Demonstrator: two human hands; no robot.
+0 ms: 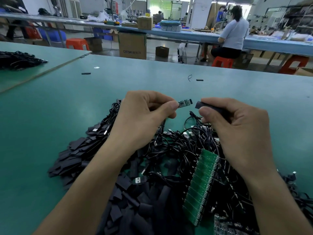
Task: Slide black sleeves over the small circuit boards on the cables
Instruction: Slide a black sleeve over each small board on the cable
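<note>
My left hand (140, 116) pinches a small green circuit board (185, 102) between thumb and forefinger, its free end pointing right. My right hand (237, 129) pinches a black sleeve (210, 107) with its open end facing the board. A small gap separates board and sleeve. Both are held above a tangle of black cables (177, 143) with USB plugs. A heap of loose black sleeves (128, 197) lies below my forearms and to the left.
A green panel of joined circuit boards (199, 184) lies on the cables at the right. Two stray sleeves (86, 73) (199, 80) and a bit of wire (189, 78) lie farther back on the green table (50, 116). Another cable pile (18, 60) sits far left. A person sits at a far bench.
</note>
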